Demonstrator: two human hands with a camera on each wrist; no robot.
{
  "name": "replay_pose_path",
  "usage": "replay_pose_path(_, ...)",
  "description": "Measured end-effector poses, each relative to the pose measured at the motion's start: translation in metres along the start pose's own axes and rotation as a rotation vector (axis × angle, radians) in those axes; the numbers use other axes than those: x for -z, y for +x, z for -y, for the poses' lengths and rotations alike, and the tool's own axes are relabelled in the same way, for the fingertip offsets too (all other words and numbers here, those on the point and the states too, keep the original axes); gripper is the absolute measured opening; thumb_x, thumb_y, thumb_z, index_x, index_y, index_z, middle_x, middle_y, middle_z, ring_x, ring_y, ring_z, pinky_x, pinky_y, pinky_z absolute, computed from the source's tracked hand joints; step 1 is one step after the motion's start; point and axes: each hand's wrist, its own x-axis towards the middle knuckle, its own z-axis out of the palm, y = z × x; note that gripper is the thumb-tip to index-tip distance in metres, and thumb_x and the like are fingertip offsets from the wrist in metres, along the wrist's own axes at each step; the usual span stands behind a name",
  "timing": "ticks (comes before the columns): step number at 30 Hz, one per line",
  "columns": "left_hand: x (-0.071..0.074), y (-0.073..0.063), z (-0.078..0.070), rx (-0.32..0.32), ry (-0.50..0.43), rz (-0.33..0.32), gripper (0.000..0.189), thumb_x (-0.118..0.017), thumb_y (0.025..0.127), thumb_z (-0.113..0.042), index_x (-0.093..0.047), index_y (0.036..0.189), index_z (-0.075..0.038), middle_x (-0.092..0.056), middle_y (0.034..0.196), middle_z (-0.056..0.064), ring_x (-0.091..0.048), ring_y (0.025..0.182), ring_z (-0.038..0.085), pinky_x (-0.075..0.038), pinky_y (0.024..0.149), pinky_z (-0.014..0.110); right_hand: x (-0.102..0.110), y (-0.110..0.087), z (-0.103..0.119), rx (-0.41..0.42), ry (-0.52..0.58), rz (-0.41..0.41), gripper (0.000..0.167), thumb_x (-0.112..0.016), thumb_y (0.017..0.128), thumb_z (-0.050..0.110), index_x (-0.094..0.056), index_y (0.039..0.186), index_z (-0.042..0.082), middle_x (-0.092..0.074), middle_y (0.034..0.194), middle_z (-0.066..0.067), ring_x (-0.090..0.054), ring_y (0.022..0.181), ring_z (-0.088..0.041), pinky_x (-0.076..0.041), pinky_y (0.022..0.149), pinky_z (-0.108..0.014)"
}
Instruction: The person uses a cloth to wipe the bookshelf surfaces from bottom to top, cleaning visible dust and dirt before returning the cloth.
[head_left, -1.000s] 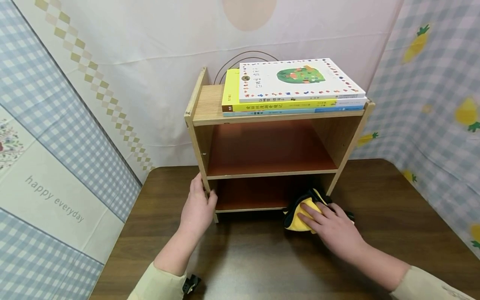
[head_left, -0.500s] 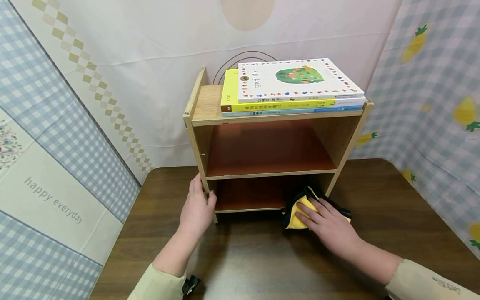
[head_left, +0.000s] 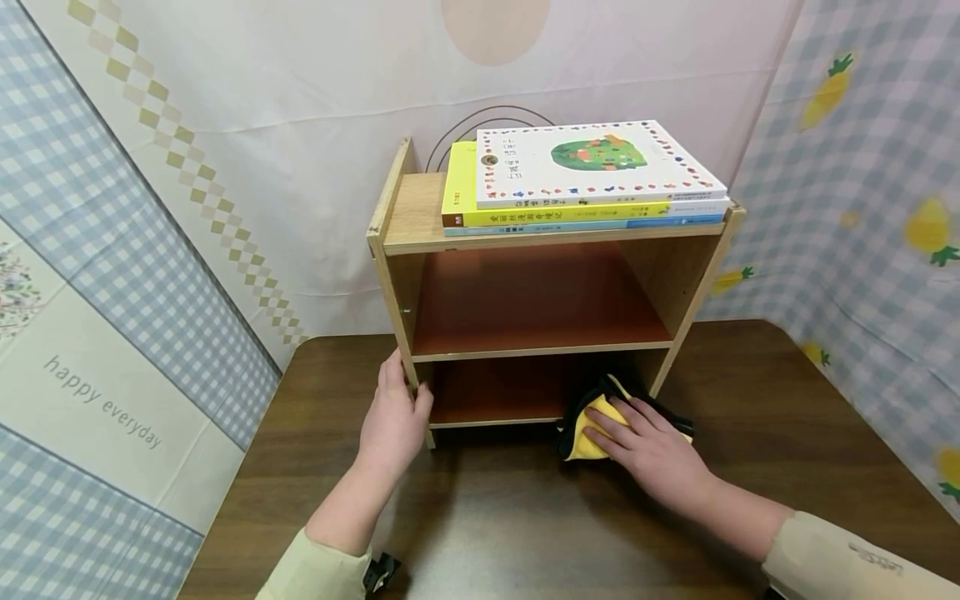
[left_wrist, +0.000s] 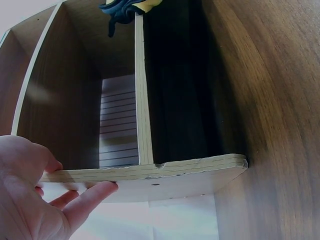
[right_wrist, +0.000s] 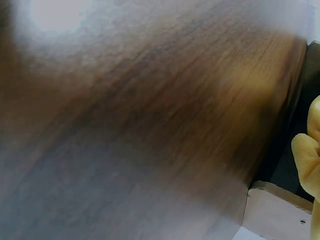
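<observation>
A small wooden bookshelf [head_left: 544, 351] stands on the brown table. My left hand [head_left: 393, 421] grips the front edge of its left side panel, low down; in the left wrist view the hand [left_wrist: 35, 195] has fingers on both faces of that panel [left_wrist: 200, 165]. At the right end of the lowest board, my right hand [head_left: 660, 450] holds a bunched yellow and black cloth [head_left: 588, 442] against the front edge. The fingers lie over the cloth and the thumb is hidden. Folds of the yellow cloth [right_wrist: 307, 165] show at the right wrist view's edge, without the hand.
Several books [head_left: 592, 167] lie stacked on the bookshelf's top board. The dark wood table [head_left: 510, 525] extends around it. A patterned curtain [head_left: 337, 75] hangs close behind, and checked cloth [head_left: 885, 150] hangs at the right.
My right hand and the cloth have slid a little to the left along the lowest board's front edge. The left hand keeps its place on the side panel.
</observation>
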Motion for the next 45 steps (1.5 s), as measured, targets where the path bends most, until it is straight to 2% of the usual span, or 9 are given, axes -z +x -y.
replay_pose_path(8,0.0,-0.001,-0.001,-0.004,-0.002,0.003,0.058,-0.05,0.098,-0.015,-0.028,0.152,-0.01,-0.045,0.134,0.012,-0.059,0.104,0.029,-0.05,0.074,0.045,-0.002,0.003,0.005,-0.005,0.007,0.015,0.066,-0.005,0.107,0.005,-0.066,0.13,0.014,-0.051,0.146,-0.004,-0.049,0.127,-0.038,-0.039,0.103,-0.054)
replay_pose_path(20,0.001,-0.004,0.001,0.008,-0.007,0.01,0.058,-0.05,0.099,-0.016,-0.028,0.152,-0.01,-0.044,0.137,0.013,-0.06,0.109,0.029,-0.051,0.076,0.046,-0.007,0.014,0.013,0.035,-0.011,-0.009,0.064,-0.006,0.108,0.008,-0.067,0.127,0.014,-0.052,0.143,-0.004,-0.051,0.124,-0.037,-0.041,0.101,-0.053)
replay_pose_path(29,0.003,-0.002,0.0,0.015,-0.017,0.022,0.06,-0.05,0.099,-0.016,-0.025,0.153,-0.01,-0.042,0.141,0.012,-0.06,0.114,0.03,-0.051,0.077,0.046,-0.01,0.021,0.017,0.032,-0.021,0.011,0.067,-0.003,0.107,0.006,-0.066,0.129,0.015,-0.05,0.146,-0.003,-0.049,0.127,-0.036,-0.039,0.104,-0.053)
replay_pose_path(35,0.004,0.0,-0.002,0.018,-0.022,0.025,0.06,-0.05,0.1,-0.017,-0.025,0.154,-0.013,-0.042,0.141,0.012,-0.06,0.114,0.03,-0.051,0.076,0.046,-0.011,0.027,0.018,0.046,-0.008,-0.014,0.054,-0.023,0.098,0.001,-0.065,0.13,0.013,-0.049,0.146,-0.004,-0.05,0.126,-0.037,-0.038,0.104,-0.053)
replay_pose_path(37,0.004,0.0,-0.002,0.019,-0.027,0.029,0.06,-0.05,0.1,-0.017,-0.024,0.154,-0.013,-0.041,0.142,0.012,-0.06,0.115,0.03,-0.051,0.076,0.046,-0.011,0.029,0.018,0.05,-0.004,-0.017,0.053,-0.025,0.096,0.002,-0.066,0.129,0.013,-0.05,0.146,-0.005,-0.05,0.126,-0.037,-0.038,0.104,-0.054)
replay_pose_path(45,0.003,0.001,-0.002,0.02,-0.031,0.033,0.06,-0.05,0.1,-0.016,-0.024,0.154,-0.013,-0.041,0.144,0.012,-0.059,0.115,0.03,-0.051,0.077,0.046,-0.014,0.032,0.022,0.066,-0.014,-0.033,0.061,-0.01,0.106,0.002,-0.067,0.129,0.013,-0.052,0.144,-0.005,-0.052,0.124,-0.037,-0.04,0.103,-0.053)
